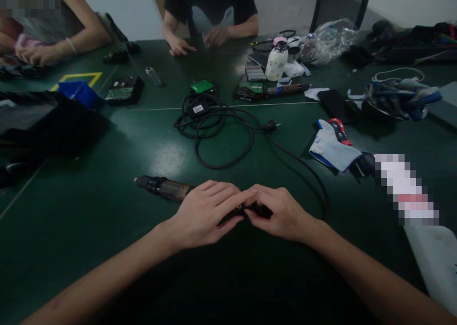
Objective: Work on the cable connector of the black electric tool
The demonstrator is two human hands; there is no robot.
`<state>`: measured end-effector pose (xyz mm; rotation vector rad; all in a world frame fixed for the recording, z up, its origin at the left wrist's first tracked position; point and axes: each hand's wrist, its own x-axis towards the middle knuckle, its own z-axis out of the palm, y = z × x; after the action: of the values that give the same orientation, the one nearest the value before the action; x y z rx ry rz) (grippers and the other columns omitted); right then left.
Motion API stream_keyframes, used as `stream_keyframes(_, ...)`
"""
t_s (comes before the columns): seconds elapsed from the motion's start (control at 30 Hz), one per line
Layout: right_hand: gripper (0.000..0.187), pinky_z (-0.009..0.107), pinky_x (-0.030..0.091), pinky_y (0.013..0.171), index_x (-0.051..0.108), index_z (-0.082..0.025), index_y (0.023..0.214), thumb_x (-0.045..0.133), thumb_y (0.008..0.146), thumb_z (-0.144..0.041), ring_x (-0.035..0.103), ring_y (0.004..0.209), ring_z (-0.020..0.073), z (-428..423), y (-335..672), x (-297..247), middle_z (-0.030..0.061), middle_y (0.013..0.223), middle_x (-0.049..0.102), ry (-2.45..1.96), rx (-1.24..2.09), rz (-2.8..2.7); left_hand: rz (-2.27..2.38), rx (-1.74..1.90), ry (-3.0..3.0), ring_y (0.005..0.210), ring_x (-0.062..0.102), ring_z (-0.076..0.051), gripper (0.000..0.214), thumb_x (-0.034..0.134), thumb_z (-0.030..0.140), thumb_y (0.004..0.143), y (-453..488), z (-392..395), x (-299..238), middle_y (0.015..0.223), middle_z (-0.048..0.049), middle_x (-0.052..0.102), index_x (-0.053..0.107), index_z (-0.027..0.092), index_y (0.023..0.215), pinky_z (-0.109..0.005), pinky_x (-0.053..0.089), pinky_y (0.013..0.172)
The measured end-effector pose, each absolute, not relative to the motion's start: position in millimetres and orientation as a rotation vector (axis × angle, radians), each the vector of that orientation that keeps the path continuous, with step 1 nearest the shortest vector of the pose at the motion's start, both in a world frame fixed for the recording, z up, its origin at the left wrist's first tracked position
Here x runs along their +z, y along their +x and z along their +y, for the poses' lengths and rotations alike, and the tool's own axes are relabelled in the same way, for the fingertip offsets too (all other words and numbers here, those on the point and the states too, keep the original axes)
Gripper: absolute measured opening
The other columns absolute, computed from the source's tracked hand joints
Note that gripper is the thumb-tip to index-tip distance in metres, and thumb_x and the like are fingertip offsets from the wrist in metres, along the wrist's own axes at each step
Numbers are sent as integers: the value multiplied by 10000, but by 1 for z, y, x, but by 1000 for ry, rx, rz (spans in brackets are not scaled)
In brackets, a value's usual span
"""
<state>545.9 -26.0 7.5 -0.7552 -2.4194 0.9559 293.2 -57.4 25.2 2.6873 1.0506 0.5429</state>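
Gripping the right end of a cylindrical tool (166,188) close to the table's (89,268) near edge, the left hand (205,215) and right hand (282,213) pinch their fingertips together on it. Being round, it may roll or slip free. It looks dark, brownish and glossy. A black cable (221,144) lies coiled beyond.

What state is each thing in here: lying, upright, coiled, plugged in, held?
Tool: lying flat, held at one end.
Left hand: fingers closed over the tool.
Right hand: pinching the tool's end.
Cable: loosely coiled.
Plug: unplugged, lying free.
Bottle: upright, capped.
Glove: lying flat, unworn.
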Motion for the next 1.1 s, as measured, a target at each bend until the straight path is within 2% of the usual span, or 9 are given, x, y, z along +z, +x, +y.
stream_keyframes(0.07,131,230,450,617,622,-201,1090,644,968,-157,589,730,122,-26,546,7,31,1009,657,-750,952,-2421,1003,515,2665,1176,673,-210,625,584,298,1032,293,-57,26,1284,-52,703,350,258,1609,-378,527,959)
stream_keyframes(0.27,119,232,442,620,603,-203,1045,660,955,-151,582,715,118,-25,546,8,16,975,648,-758,932,-2437,1126,574,2734,974,694,-201,492,537,355,1078,296,-57,18,1083,-35,727,428,253,1547,-356,505,820)
stream_keyframes(0.4,118,232,463,645,598,-203,1039,660,955,-148,596,732,120,-26,546,9,24,1005,664,-755,939,-2435,1135,526,2652,1028,689,-195,511,584,375,1054,296,-57,23,1159,-40,719,438,235,1523,-364,505,877)
stream_keyframes(0.47,102,230,473,644,595,-201,1034,650,964,-152,601,730,117,-26,546,10,33,1035,673,-759,949,-2432,1133,500,2580,1074,681,-201,475,630,394,1023,296,-56,28,1198,-44,710,501,219,1445,-374,506,917)
stream_keyframes(0.6,62,233,477,626,606,-198,1032,619,990,-155,620,727,115,-28,546,11,53,1095,693,-738,892,-2453,1100,477,2535,1057,689,-191,177,587,346,1052,296,-55,33,1121,-25,728,634,220,1166,-366,499,907)
stream_keyframes(0.7,50,257,503,677,616,-201,1035,621,1001,-165,682,856,152,-30,546,11,65,1153,706,-698,783,-2463,1115,488,2536,978,701,-170,147,566,334,1071,297,-58,32,1037,-5,739,662,222,1076,-351,488,873)
stream_keyframes(0.87,25,325,569,809,643,-200,1015,640,1013,-176,704,1045,211,-33,544,18,91,1253,699,-719,630,-2477,1126,476,2645,988,696,-176,155,563,328,1073,296,-63,30,1058,-3,745,674,228,1116,-353,464,855)
stream_keyframes(1.0,232,422,611,823,667,-212,1086,806,903,-250,618,1232,325,-39,537,42,128,1419,627,-905,517,-2608,1187,506,2783,1044,683,-204,156,548,278,1073,285,-67,23,1094,-20,748,664,216,1157,-377,456,895)
stream_keyframes(1.1,277,563,542,1041,684,-214,1177,773,916,-197,518,1382,368,-49,529,73,146,1436,612,-807,643,-2580,1311,507,2852,1051,682,-220,156,558,254,1061,261,-69,16,1137,-38,750,661,215,1172,-389,455,903)
